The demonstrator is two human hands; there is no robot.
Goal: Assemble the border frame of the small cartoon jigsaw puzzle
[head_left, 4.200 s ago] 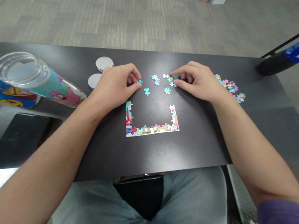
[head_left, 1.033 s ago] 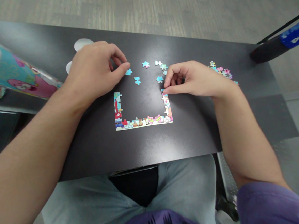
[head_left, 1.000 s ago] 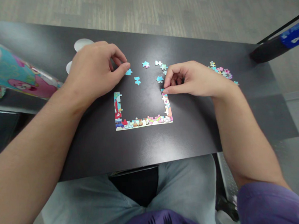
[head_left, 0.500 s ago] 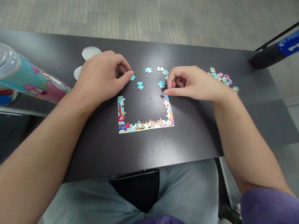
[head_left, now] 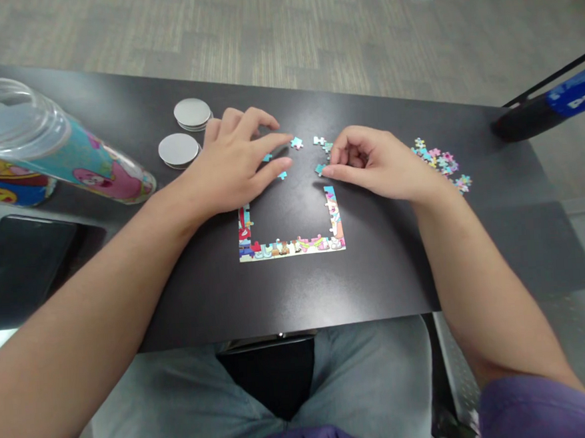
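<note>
Blue puzzle piece (head_left: 320,170) at the right hand's (head_left: 376,163) fingertips, can't quite tell if it's pinched; left hand's (head_left: 233,160) spread open by the partial border (head_left: 294,247).

The left hand (head_left: 241,157) is palm down, with the fingers spread. The right hand (head_left: 366,159) has its fingers curled, thumb near the index finger.

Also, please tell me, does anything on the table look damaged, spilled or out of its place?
Nothing stands out. The joined puzzle border lies flat, its top side not yet there. The loose pile of pieces at the right looks untidy but normal, and I see no spill or damage.
</note>
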